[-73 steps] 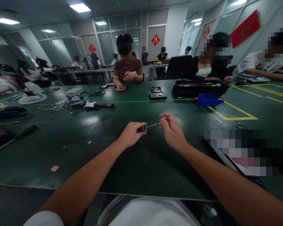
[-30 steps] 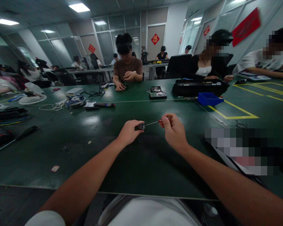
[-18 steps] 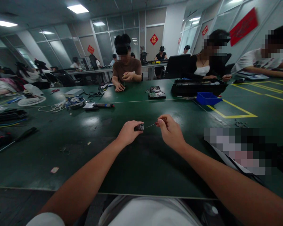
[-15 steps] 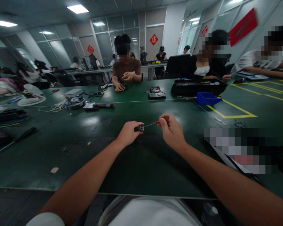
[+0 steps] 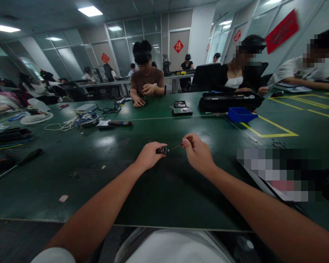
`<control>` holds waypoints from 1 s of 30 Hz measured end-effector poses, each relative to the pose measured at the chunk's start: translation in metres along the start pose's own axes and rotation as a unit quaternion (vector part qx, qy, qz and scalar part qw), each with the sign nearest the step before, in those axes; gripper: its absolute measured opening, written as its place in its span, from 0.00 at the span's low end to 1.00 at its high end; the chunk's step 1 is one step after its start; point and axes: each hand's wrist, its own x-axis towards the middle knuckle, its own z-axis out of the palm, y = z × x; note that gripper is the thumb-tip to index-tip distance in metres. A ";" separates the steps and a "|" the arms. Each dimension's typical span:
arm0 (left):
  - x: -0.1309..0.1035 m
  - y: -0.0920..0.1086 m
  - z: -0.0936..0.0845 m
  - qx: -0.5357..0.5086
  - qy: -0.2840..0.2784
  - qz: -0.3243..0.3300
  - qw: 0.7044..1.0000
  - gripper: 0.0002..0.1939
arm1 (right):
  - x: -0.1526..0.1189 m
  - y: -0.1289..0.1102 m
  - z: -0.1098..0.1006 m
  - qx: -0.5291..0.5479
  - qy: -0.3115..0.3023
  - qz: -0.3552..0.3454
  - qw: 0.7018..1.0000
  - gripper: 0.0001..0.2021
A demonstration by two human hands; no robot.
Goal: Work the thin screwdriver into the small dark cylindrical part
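My left hand (image 5: 149, 154) is closed round a small dark cylindrical part (image 5: 161, 150), its round open end facing right. In my right hand (image 5: 199, 151) is a screwdriver (image 5: 176, 147) with a reddish handle, mostly covered by my fingers. Its thin metal shaft points left, and the tip is at the cylinder's open end, where a small light-coloured bit shows. Whether the tip is inside or only touching I cannot tell. Both hands are held above the green table (image 5: 181, 197).
Beyond my hands lie an opened device (image 5: 181, 108), a blue bin (image 5: 241, 114) and a long black case (image 5: 231, 101). A dark handheld tool (image 5: 120, 123) and tangled cables (image 5: 84, 119) are at left. A co-worker (image 5: 147, 78) sits opposite. Small screws (image 5: 279, 143) lie at right.
My right hand has moved slightly left, bringing the screwdriver's tip to the cylinder's end. A small light bit now shows at that end. My left hand has hardly moved.
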 end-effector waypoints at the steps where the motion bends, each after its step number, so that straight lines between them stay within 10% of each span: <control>1: 0.000 0.000 -0.001 -0.001 -0.001 -0.003 1.000 0.22 | 0.000 0.000 0.000 -0.003 -0.001 0.003 1.000 0.08; 14: -0.001 0.007 -0.008 -0.112 0.081 -0.094 0.986 0.16 | 0.001 -0.001 -0.002 0.012 0.026 0.018 0.999 0.09; 30: 0.012 0.060 0.050 0.146 -0.154 0.153 0.965 0.15 | 0.004 0.004 -0.001 0.033 0.071 0.015 0.997 0.09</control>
